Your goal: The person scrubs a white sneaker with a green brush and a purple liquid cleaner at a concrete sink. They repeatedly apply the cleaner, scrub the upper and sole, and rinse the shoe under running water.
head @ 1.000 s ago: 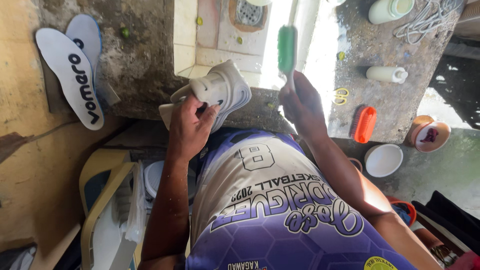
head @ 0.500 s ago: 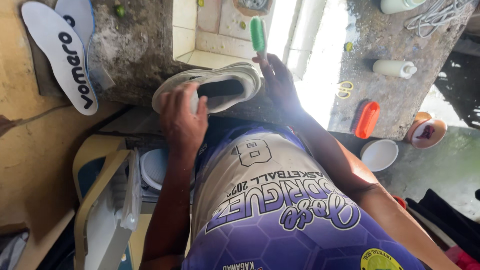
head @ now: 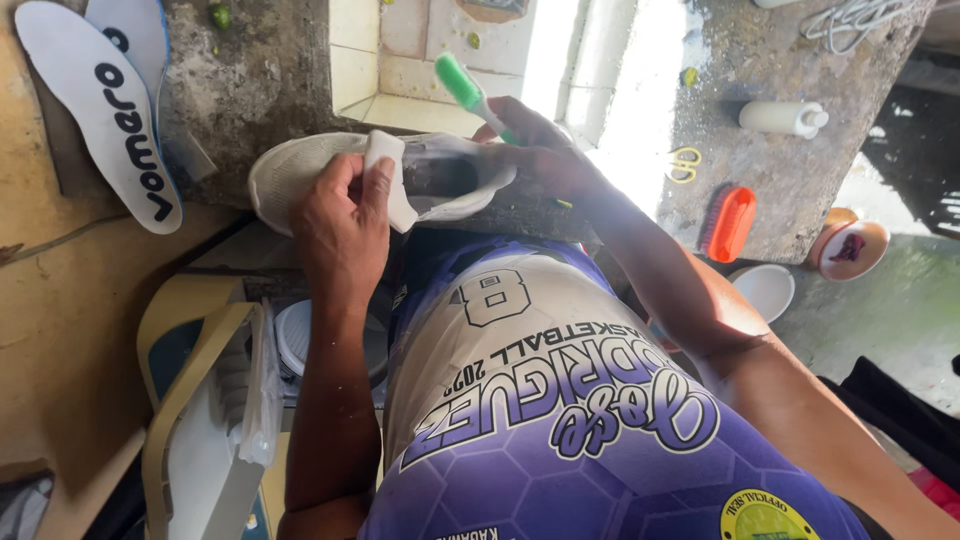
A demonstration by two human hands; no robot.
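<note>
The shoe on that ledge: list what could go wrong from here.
1. The white shoe rests on the rough concrete ledge, steadied only by the left hand at its tongue; it could slip off.
2. The right hand holds the green toothbrush close over the opening; a slip might jab the left fingers.
</note>
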